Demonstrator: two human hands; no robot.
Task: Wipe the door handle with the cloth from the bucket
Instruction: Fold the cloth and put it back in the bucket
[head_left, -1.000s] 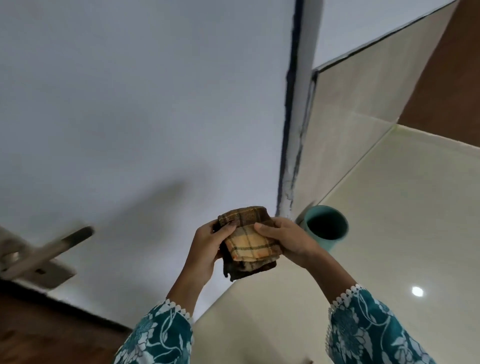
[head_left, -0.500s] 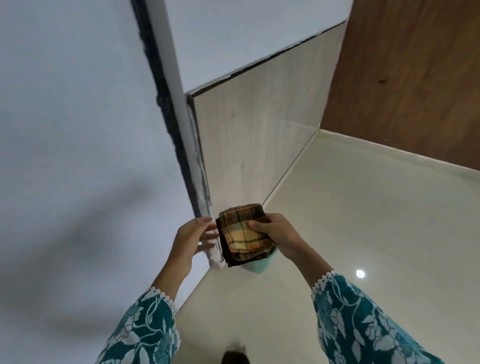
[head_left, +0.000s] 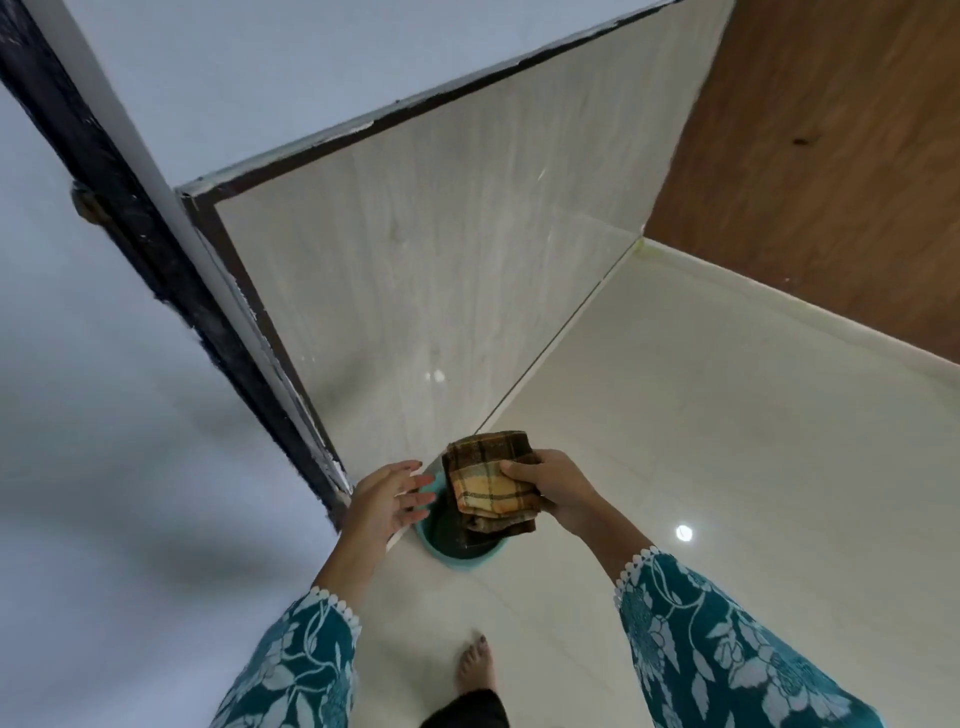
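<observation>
Floor: pale glossy tile (head_left: 727, 467) filling the 3 to 6 o'clock side, with a light glare spot at 4 o'clock.
Walls: tiled panel (head_left: 441, 234) at 12 o'clock, wooden panel (head_left: 831, 156) at 2 o'clock, white door (head_left: 104, 467) across 9 o'clock with its dark edge (head_left: 156, 249) running from 10 o'clock down toward centre.
Change, view: swung away from the door face toward the floor within the last second; handle seen then at 8 o'clock, now out of frame.
Change, left hand (head_left: 384, 499): off the cloth since a second ago, now spread and empty, just beside the bucket rim at 7 o'clock of centre.
Change, right hand (head_left: 556, 491): now sole holder, thumb on top and fingers under, clamped on the folded plaid cloth (head_left: 491, 480).
Cloth: held right over the teal bucket (head_left: 457, 558), not touching it as far as can be told.
Bucket: on the floor against the foot of the door edge, now straight below the hands rather than off at 3 o'clock.
Meaning for task: likely either wiping done and cloth going back, or a dip before wiping; cannot tell which.
Edges: door edge and a small metal fitting (head_left: 85, 208) close on the left.
Open room: wide clear tile toward 3 and 4 o'clock; bare foot (head_left: 475, 667) at 6 o'clock, well apart from the bucket.
</observation>
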